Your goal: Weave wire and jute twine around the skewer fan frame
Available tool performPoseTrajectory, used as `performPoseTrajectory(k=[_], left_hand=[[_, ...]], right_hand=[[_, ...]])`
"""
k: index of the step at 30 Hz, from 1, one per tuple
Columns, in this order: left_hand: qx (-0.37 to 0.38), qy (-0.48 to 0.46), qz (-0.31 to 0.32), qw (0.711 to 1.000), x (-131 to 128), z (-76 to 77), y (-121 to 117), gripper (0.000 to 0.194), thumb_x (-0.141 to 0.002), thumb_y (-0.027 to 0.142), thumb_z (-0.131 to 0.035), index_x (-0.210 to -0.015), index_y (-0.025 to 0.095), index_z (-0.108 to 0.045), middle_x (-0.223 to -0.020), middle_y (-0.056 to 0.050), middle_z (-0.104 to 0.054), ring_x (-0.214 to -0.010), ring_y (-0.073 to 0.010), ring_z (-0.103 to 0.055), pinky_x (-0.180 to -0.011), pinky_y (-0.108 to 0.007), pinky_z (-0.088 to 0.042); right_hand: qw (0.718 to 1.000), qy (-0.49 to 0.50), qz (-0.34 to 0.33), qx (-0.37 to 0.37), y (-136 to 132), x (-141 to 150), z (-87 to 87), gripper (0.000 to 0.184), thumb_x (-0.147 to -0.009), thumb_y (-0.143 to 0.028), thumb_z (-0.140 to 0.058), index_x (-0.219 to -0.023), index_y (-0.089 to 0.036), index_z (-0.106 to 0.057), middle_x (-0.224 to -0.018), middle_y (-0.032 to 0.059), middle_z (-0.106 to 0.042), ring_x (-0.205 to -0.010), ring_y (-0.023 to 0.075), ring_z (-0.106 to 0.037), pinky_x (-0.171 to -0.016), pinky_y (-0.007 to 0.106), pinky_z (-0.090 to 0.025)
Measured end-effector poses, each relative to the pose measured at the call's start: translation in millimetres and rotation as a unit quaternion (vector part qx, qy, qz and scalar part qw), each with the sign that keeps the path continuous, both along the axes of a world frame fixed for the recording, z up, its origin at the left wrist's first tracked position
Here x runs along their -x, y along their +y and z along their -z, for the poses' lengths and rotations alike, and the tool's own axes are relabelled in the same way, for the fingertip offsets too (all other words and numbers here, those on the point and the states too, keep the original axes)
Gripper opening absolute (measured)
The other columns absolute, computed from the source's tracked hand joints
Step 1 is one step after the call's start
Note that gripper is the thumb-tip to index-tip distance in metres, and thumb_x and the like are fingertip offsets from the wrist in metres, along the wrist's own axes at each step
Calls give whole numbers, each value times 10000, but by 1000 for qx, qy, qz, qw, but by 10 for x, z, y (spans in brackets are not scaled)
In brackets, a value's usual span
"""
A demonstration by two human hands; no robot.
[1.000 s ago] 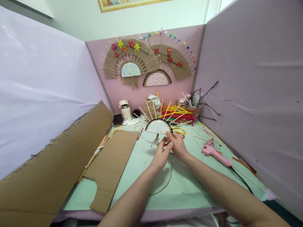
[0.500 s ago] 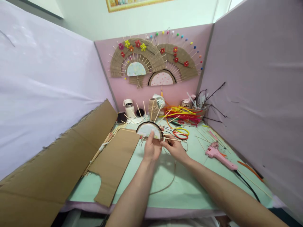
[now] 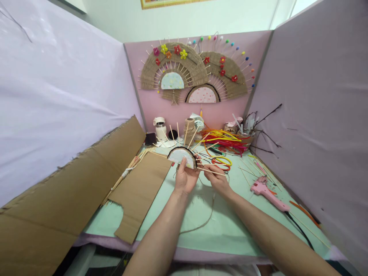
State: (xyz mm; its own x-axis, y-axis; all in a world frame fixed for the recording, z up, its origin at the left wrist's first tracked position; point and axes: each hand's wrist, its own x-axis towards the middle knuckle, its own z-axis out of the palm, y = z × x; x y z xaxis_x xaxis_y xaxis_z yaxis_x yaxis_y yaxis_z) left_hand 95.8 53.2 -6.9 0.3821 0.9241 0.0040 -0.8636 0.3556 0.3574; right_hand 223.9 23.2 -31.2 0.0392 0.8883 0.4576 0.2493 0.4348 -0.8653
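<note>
My left hand [image 3: 186, 180] grips the half-round fan piece [image 3: 178, 155], thumb across its front; beside it my right hand [image 3: 217, 179] curls at the sticks [image 3: 201, 141], its hold unclear. Rightward lies a glue gun [image 3: 270, 195]; farther ahead stands a twine spool [image 3: 189, 132].

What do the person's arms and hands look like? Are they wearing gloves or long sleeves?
No gloves! The left hand and right hand are bare. No sleeves show on the left forearm or right forearm, and I see no watch or bracelet. The fingers are too small to check for rings or nail polish.
</note>
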Motion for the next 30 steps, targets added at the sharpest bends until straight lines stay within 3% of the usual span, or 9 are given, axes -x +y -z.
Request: performPoseTrajectory(k=[5,8,12,16,21,30], left_hand=[[0,-7,6,1000,-5,18,7,254,-866,321,-515,-932,116,-649,-863,-84,-693,-816,-174,-648,-794,-313,-505],[13,-16,-19,1000,-7,30,24,184,-847,284,-550,-921,145,-643,-868,-66,-694,-827,-166,-648,-808,-323,-502],[26,18,-47,998,-6,31,41,131,-809,251,-604,-907,169,-633,-868,-50,-696,-791,-143,-649,-771,-300,-499],[2,78,-89,993,-12,19,33,115,-764,225,-653,-868,184,-628,-819,-26,-697,-760,-129,-645,-696,-255,-478],[11,75,-108,991,0,12,37,139,-762,240,-660,-891,199,-626,-846,-11,-696,-741,-112,-638,-676,-241,-461],[51,24,-60,997,81,8,85,148,-851,311,-561,-912,201,-638,-892,-16,-687,-730,-105,-626,-659,-245,-472]], right_hand=[[999,16,-26,28,6,5,-41,310,-832,-448,-527,-689,-177,-581,-558,-16,-437,-538,117,-370,-503,251,-290],[991,103,-39,73,79,-48,-39,293,-797,-441,-575,-675,-174,-579,-490,-45,-369,-467,91,-295,-443,237,-212],[949,276,-84,129,187,-231,-119,306,-758,-401,-612,-583,-187,-481,-434,-76,-282,-396,64,-196,-390,221,-144],[920,348,-110,141,215,-446,-269,297,-748,-389,-617,-585,-190,-467,-435,-85,-240,-395,61,-157,-368,204,-137],[936,333,-79,83,188,-562,-333,290,-732,-349,-653,-584,-188,-462,-449,-81,-243,-414,60,-164,-383,206,-152],[966,212,-60,133,248,-554,-208,356,-703,-441,-678,-577,-190,-459,-497,-73,-253,-442,59,-160,-408,228,-118]])
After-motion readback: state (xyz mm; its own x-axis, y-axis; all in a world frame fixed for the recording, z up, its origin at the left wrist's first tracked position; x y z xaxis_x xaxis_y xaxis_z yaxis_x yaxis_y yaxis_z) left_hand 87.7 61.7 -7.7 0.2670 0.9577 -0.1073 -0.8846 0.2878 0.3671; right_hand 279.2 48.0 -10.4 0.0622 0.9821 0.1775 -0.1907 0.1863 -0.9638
